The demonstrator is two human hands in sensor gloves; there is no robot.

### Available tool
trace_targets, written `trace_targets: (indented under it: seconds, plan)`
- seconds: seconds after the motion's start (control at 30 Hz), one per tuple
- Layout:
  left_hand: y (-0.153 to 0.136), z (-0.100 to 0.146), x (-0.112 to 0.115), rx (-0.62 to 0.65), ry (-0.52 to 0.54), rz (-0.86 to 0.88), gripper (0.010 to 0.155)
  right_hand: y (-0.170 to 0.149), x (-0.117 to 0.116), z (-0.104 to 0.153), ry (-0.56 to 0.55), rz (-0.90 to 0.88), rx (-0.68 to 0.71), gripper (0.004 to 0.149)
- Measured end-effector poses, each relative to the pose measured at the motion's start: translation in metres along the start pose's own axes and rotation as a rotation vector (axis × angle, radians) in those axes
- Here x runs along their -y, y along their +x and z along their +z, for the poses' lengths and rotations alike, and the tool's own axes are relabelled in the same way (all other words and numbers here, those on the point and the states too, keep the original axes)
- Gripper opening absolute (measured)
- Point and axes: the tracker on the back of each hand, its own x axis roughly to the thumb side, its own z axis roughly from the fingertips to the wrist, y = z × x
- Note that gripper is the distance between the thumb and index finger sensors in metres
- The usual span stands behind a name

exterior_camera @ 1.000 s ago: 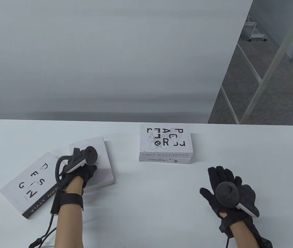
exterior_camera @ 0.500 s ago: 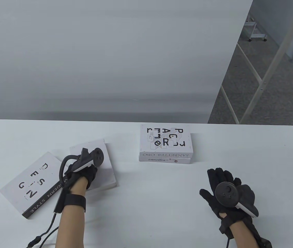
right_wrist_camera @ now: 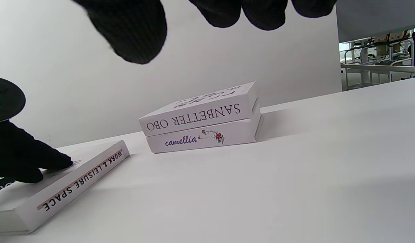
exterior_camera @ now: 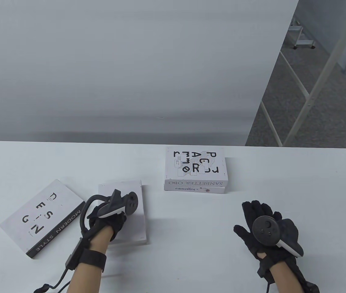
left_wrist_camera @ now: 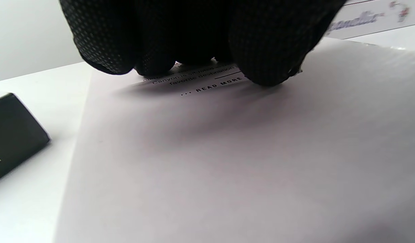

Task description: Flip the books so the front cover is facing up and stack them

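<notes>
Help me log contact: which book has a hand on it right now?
The plain white "WORK & LEISURE SPACE" book: the left hand rests on its cover. The DESIGN book and the two-book stack lie untouched.

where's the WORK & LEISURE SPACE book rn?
Table view, left of centre: the flat white book with the WORK & LEISURE SPACE spine lies under the left hand, between the white DESIGN book and the two-book white stack.

Matt white paper book covers (exterior_camera: 136,213), smooth white table (exterior_camera: 191,244) (faint sheen), black dotted knit cloth on hands (exterior_camera: 107,218)
</notes>
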Motion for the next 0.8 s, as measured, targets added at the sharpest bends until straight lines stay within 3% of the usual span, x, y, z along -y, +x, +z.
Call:
trace_targets:
  seconds: [0.23,0.47,0.8]
  plan:
    - [0.051,0.015,-0.007,0.094,-0.022,-0.09,0.056,0.004,-0.005,0.0,0.018,0.015,0.008,0.077]
    - [0.108,0.028,-0.011,0.194,0.025,-0.182,0.058,0.006,-0.013,0.0,0.049,0.032,0.006,0.077]
    - [0.167,0.036,-0.021,0.301,0.061,-0.188,0.059,0.002,-0.033,-0.005,0.116,0.052,-0.01,0.076]
